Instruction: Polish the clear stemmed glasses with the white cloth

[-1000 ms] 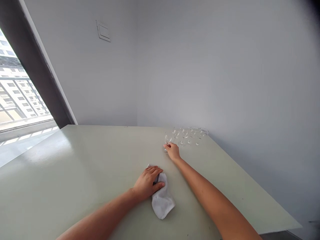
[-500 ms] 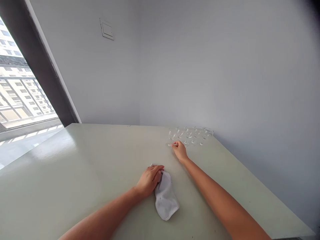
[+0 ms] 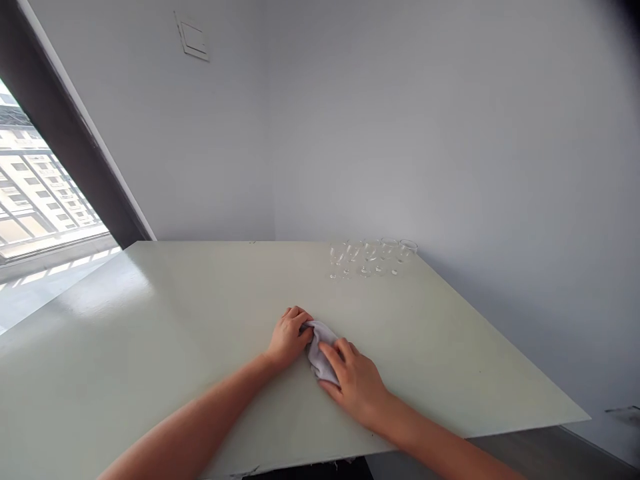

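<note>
A light grey cloth (image 3: 320, 357) is bunched up on the pale table in front of me. My left hand (image 3: 287, 339) has its fingers closed on the cloth's upper left end. On the other side, my right hand (image 3: 356, 381) grips the cloth's right part between thumb and fingers. Farther back, several clear stemmed glasses (image 3: 370, 253) stand upright in a row, apart from both hands. Whether anything is wrapped inside the cloth, I cannot tell.
The glossy pale table (image 3: 200, 307) reaches to the grey wall (image 3: 425, 133) at the back and right. Its near edge shows at the bottom. A light switch (image 3: 194, 39) is on the left wall, beside a dark-framed window (image 3: 45, 173).
My right hand has let go of the glass at the left end of the row and come back to grip the cloth. The cloth is now more bunched. The view has shifted slightly.
</note>
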`<state>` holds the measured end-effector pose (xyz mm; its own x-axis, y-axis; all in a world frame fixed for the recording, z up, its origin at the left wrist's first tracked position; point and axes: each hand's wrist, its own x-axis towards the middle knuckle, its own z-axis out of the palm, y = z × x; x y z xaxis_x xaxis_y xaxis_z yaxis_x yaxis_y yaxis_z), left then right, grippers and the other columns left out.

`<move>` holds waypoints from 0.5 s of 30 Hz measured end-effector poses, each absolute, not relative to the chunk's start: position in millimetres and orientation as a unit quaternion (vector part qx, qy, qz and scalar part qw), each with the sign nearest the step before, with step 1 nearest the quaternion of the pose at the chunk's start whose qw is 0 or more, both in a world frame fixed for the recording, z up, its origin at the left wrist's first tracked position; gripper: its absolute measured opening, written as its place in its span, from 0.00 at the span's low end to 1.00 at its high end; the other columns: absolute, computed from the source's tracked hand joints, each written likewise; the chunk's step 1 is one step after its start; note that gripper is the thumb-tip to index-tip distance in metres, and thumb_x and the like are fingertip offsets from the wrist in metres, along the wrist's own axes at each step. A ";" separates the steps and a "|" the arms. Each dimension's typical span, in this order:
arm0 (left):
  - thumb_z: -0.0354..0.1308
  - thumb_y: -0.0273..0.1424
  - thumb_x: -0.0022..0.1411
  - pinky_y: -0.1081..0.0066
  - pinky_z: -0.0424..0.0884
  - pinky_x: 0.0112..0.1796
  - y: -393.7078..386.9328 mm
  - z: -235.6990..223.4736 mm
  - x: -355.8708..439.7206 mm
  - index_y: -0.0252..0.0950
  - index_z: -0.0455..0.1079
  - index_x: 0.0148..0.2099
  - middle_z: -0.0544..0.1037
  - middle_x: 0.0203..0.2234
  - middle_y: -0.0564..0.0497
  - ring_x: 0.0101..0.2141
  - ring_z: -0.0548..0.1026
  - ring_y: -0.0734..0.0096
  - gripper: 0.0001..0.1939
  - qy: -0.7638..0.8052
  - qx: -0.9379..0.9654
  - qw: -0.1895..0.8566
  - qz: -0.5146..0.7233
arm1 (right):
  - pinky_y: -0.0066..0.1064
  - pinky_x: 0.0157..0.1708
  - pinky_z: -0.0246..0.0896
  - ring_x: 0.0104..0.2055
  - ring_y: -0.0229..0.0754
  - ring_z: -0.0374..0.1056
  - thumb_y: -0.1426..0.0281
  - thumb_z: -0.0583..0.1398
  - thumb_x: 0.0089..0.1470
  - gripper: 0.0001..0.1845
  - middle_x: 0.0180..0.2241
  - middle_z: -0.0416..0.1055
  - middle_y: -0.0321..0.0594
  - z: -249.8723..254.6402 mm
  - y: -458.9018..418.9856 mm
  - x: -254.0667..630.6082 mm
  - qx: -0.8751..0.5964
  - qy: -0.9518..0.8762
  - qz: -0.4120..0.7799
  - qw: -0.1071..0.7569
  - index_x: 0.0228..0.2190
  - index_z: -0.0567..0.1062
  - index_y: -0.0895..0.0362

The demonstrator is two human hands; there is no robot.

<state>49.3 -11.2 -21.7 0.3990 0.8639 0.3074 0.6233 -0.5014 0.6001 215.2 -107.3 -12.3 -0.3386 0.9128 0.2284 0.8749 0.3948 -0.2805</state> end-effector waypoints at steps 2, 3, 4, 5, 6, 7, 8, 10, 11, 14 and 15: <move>0.47 0.24 0.51 0.70 0.61 0.40 -9.9 -17.3 46.6 0.38 0.66 0.38 0.70 0.36 0.51 0.39 0.66 0.69 0.12 0.462 0.803 0.210 0.313 | 0.31 0.30 0.60 0.36 0.43 0.64 0.74 0.55 0.47 0.22 0.38 0.64 0.43 -17.9 -105.3 222.5 -0.556 -0.806 0.069 0.190 0.46 0.65 0.53; 0.46 0.24 0.51 0.71 0.61 0.38 -9.2 -14.9 45.2 0.39 0.66 0.39 0.71 0.35 0.51 0.39 0.66 0.70 0.13 0.470 0.798 0.216 0.309 | 0.29 0.30 0.60 0.34 0.41 0.64 0.76 0.53 0.48 0.20 0.37 0.65 0.41 -19.4 -104.1 226.0 -0.556 -0.803 0.082 0.197 0.45 0.66 0.53; 0.45 0.25 0.52 0.72 0.61 0.36 -8.4 -12.3 43.8 0.39 0.65 0.39 0.71 0.32 0.52 0.36 0.67 0.71 0.13 0.480 0.795 0.223 0.296 | 0.28 0.30 0.60 0.33 0.39 0.64 0.78 0.51 0.49 0.19 0.35 0.65 0.40 -20.1 -103.0 229.1 -0.553 -0.802 0.095 0.204 0.42 0.68 0.53; 0.44 0.26 0.53 0.73 0.61 0.33 -7.7 -9.5 42.4 0.40 0.65 0.39 0.70 0.28 0.54 0.33 0.67 0.72 0.12 0.489 0.794 0.230 0.277 | 0.28 0.30 0.60 0.32 0.38 0.64 0.79 0.50 0.49 0.18 0.34 0.65 0.39 -20.0 -102.2 231.9 -0.550 -0.801 0.108 0.212 0.40 0.70 0.53; 0.44 0.27 0.54 0.74 0.60 0.30 -7.0 -6.1 40.9 0.40 0.64 0.39 0.68 0.24 0.55 0.29 0.66 0.73 0.12 0.494 0.797 0.236 0.256 | 0.28 0.30 0.60 0.31 0.37 0.64 0.79 0.49 0.49 0.18 0.33 0.66 0.38 -19.2 -101.5 234.5 -0.548 -0.798 0.117 0.222 0.39 0.71 0.53; 0.44 0.28 0.55 0.75 0.59 0.28 -6.4 -2.0 39.3 0.40 0.64 0.39 0.67 0.21 0.57 0.26 0.65 0.74 0.11 0.496 0.799 0.242 0.239 | 0.28 0.30 0.60 0.31 0.37 0.64 0.79 0.49 0.48 0.18 0.33 0.66 0.38 -17.6 -101.1 237.0 -0.547 -0.793 0.125 0.235 0.38 0.71 0.53; 0.45 0.29 0.55 0.75 0.58 0.27 -5.9 3.2 37.4 0.41 0.64 0.39 0.66 0.20 0.58 0.24 0.63 0.75 0.11 0.495 0.800 0.249 0.228 | 0.28 0.30 0.60 0.31 0.37 0.64 0.79 0.49 0.48 0.18 0.33 0.66 0.38 -15.2 -100.8 239.7 -0.548 -0.787 0.133 0.251 0.37 0.72 0.53; 0.46 0.32 0.55 0.76 0.58 0.26 -5.2 18.0 32.4 0.41 0.65 0.39 0.66 0.21 0.58 0.23 0.63 0.76 0.10 0.490 0.799 0.272 0.219 | 0.28 0.29 0.60 0.30 0.37 0.64 0.78 0.49 0.48 0.17 0.32 0.66 0.38 -7.8 -101.3 245.5 -0.550 -0.769 0.154 0.288 0.37 0.72 0.53; 0.46 0.33 0.55 0.76 0.58 0.26 -4.8 27.9 29.2 0.42 0.65 0.40 0.68 0.22 0.58 0.24 0.63 0.76 0.11 0.483 0.799 0.289 0.211 | 0.28 0.28 0.59 0.29 0.37 0.63 0.77 0.49 0.49 0.17 0.32 0.66 0.39 -2.9 -102.3 248.2 -0.553 -0.757 0.169 0.306 0.37 0.72 0.53; 0.48 0.39 0.55 0.76 0.60 0.26 -0.4 64.5 18.8 0.44 0.66 0.44 0.71 0.27 0.56 0.28 0.66 0.75 0.14 0.425 0.831 0.335 0.131 | 0.27 0.25 0.58 0.26 0.36 0.61 0.73 0.50 0.51 0.13 0.29 0.66 0.39 14.4 -109.3 252.2 -0.555 -0.724 0.227 0.342 0.35 0.72 0.54; 0.48 0.39 0.55 0.76 0.61 0.28 2.8 76.7 16.1 0.45 0.65 0.46 0.71 0.30 0.56 0.29 0.67 0.73 0.16 0.400 0.849 0.331 0.098 | 0.26 0.24 0.58 0.26 0.36 0.61 0.71 0.49 0.53 0.13 0.29 0.66 0.39 19.9 -112.8 251.2 -0.554 -0.718 0.242 0.345 0.35 0.72 0.54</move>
